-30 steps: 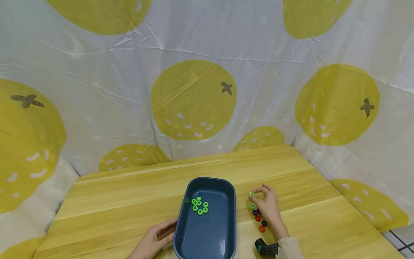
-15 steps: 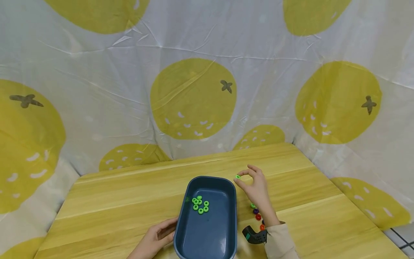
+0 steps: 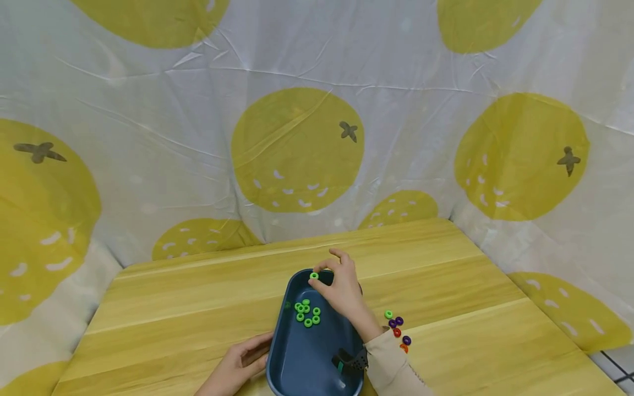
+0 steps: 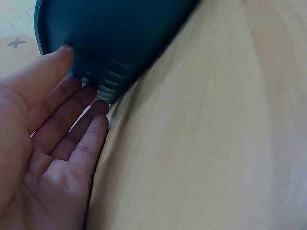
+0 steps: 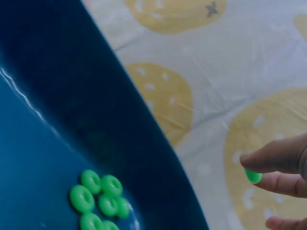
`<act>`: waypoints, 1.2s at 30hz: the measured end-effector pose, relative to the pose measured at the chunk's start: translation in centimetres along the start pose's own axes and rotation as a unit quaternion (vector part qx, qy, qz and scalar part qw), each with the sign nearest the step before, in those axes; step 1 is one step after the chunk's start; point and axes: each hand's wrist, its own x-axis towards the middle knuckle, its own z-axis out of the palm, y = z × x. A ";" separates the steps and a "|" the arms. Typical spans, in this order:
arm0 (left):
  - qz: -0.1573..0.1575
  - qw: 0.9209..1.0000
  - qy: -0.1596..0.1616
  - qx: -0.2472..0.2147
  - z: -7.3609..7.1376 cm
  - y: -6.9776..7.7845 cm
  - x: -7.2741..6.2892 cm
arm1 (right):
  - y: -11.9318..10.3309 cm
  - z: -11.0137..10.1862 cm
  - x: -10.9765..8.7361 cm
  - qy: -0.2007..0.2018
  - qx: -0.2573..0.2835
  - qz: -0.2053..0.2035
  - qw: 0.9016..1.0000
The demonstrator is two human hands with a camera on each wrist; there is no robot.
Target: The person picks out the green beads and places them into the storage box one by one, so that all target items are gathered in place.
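Observation:
A green ring-shaped bead (image 3: 314, 276) is pinched between the thumb and index finger of my right hand (image 3: 342, 289), above the far end of a dark blue tray (image 3: 314, 357). Several more green beads (image 5: 82, 198) lie in a cluster on the tray floor. My left hand (image 3: 238, 363) is at the tray's left side. In the left wrist view, the fingertips (image 4: 98, 120) and thumb touch the tray's outer wall (image 4: 115, 38), with the fingers only slightly bent.
Right of the tray, one loose green bead (image 3: 388, 314), purple beads (image 3: 406, 340), a red bead (image 3: 397, 333) and an orange bead (image 3: 404, 348) lie on the wooden table (image 3: 470, 308). A fruit-patterned curtain (image 3: 411, 137) hangs behind the table.
My right hand has lifted a green bead off the table and carried it left, over the tray. The left hand and the tray have stayed put.

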 end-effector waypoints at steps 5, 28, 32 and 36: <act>0.000 1.000 0.005 0.006 0.2 0.2 -0.2 | -0.1 2.1 0.2 -0.055 -0.053 -0.017 0.997; 0.013 1.000 -0.008 -0.007 0.2 0.4 -0.1 | 1.1 3.5 -0.3 -0.182 -0.303 -0.102 0.930; 0.016 1.000 -0.014 -0.009 0.2 0.3 -0.1 | 1.1 3.4 -0.3 -0.185 -0.305 -0.101 0.929; 0.014 1.000 -0.017 -0.014 0.1 0.3 0.0 | 1.1 3.3 -0.3 -0.184 -0.311 -0.106 0.927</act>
